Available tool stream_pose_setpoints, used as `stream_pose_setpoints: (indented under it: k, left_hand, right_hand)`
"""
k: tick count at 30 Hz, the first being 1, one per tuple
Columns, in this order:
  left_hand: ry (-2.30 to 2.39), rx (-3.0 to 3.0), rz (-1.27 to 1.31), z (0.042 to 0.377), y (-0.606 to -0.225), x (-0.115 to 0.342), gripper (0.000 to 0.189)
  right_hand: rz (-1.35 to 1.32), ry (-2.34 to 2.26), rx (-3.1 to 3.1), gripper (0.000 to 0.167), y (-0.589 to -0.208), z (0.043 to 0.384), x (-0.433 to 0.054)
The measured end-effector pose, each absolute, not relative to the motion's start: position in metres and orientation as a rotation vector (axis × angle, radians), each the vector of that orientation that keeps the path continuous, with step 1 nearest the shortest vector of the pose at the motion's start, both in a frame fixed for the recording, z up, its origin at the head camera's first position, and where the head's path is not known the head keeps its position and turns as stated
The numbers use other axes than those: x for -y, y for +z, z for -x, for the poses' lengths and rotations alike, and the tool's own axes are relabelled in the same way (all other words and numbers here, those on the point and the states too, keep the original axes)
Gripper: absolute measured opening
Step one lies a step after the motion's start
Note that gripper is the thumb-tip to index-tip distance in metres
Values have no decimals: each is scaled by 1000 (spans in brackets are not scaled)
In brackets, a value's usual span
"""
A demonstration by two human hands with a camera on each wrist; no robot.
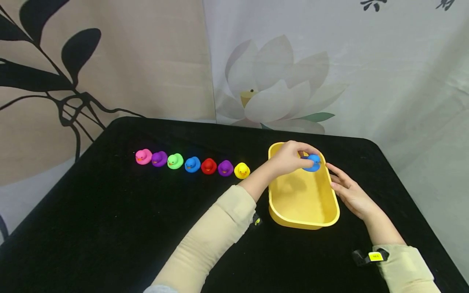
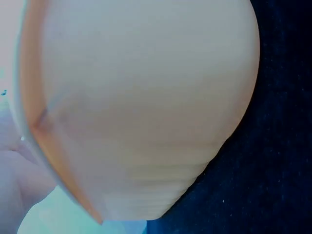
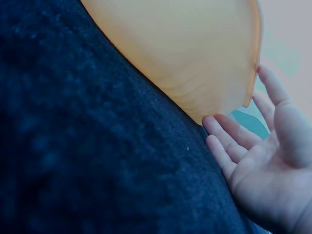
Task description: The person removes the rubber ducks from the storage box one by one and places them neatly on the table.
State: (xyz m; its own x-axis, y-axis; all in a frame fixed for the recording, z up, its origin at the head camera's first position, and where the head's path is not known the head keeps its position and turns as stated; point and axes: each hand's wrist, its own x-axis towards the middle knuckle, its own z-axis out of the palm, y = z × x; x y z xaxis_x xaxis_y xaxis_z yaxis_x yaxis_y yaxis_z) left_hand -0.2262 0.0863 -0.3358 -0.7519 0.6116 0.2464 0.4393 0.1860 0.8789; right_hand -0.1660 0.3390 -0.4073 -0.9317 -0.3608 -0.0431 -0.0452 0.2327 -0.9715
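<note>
A small blue rubber duck (image 1: 312,163) is pinched by my left hand (image 1: 291,157), just inside the far right part of a yellow plastic bin (image 1: 304,224). Part of the duck is hidden by the fingers. My right hand (image 1: 351,193) touches the bin's right side with its fingers extended; in the right wrist view the fingertips meet the outer wall (image 3: 195,63). The left wrist view is mostly filled by the bin's wall (image 2: 146,97), and the duck does not show there.
Left of the bin, several rubber ducks stand in a row: pink (image 1: 143,156), purple, green (image 1: 175,161), blue, red (image 1: 209,166), purple and yellow (image 1: 242,171). A black cloth (image 1: 128,228) covers the table. Printed curtains (image 1: 165,61) hang behind it.
</note>
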Motion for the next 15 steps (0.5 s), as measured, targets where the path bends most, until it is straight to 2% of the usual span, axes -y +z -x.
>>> stream_pose_setpoints:
  k: [15]
  left_hand:
    - [1534,-2407,-1107,215,-322,-52,30]
  right_hand:
    - [418,-1808,-2207,59,-407,167,-341]
